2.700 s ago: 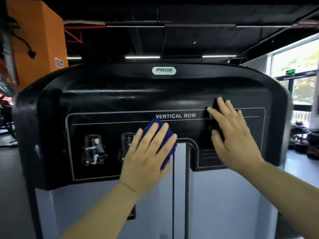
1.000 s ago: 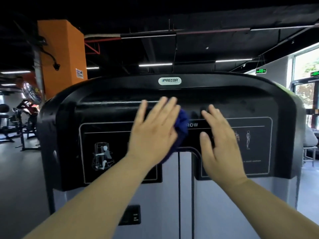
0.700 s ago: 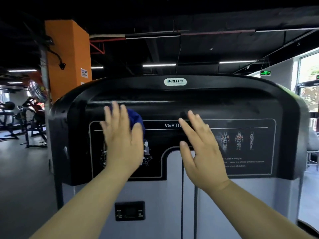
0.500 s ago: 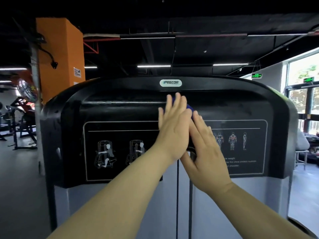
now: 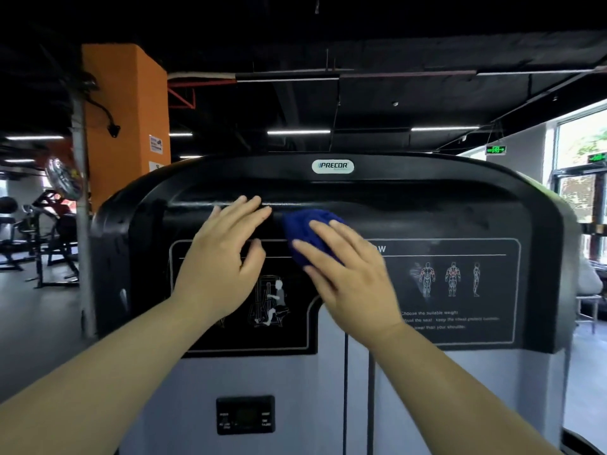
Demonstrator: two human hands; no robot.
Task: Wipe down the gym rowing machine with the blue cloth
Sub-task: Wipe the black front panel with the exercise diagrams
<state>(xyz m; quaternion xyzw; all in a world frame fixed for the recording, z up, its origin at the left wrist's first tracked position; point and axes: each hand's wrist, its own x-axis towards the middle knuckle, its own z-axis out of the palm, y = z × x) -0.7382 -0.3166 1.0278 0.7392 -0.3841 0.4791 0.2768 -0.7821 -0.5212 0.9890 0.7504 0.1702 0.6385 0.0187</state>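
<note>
Blue cloth [image 5: 307, 231] sits bunched on the black upper cover [image 5: 427, 218] of the rowing machine [image 5: 543, 264], above the instruction label [image 5: 453, 290] and below the maker's badge [image 5: 332, 166].

Right hand [image 5: 354, 280]: fingers straight, laid over the cloth's lower right part, pressing it to the cover, with no curl round it.

Left hand [image 5: 223, 261]: flat, fingers spread, tips at the ridge just left of the cloth, holding nothing.

Judgement: the step in hand is wiping the cover's upper band. To do it well:
- Spread the wad flatter so more fabric meets the surface.
- Press evenly through the palm.
- Work in overlapping side-to-side passes toward the right edge, then down across the label.
- Use the left hand as a brace only, clear of wiped areas.

Grey lower housing [image 5: 289, 382] and small display [image 5: 245, 415] probably come after.
</note>
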